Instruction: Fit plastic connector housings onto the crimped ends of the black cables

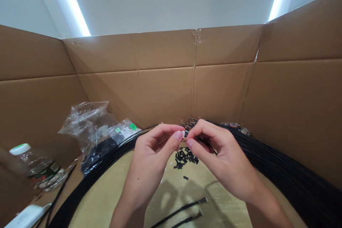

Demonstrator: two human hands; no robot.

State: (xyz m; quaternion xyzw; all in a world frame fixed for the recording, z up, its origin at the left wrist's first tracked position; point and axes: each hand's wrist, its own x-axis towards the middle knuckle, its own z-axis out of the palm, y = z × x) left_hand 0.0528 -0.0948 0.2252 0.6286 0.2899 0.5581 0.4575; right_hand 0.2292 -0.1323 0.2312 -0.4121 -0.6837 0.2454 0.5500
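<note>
My left hand [153, 156] pinches a small white connector [183, 134] between thumb and forefinger. Right beside it, the thumb and forefinger of my right hand [216, 153] are closed on the end of a thin cable, whose black part shows beneath the palm. The fingertips of both hands nearly meet, and the wire tips between them are too small to make out clearly. On the yellowish surface below lie a heap of short black sleeve pieces [184, 157] and two black cables [184, 208] with connectors on their ends.
A thick bundle of black cables [269, 160] curves around the work surface, with bare copper ends at the back. Left stand a plastic bottle [45, 172] and clear plastic bags [89, 121]. A white device [28, 217] lies front left. Cardboard walls [160, 89] enclose everything.
</note>
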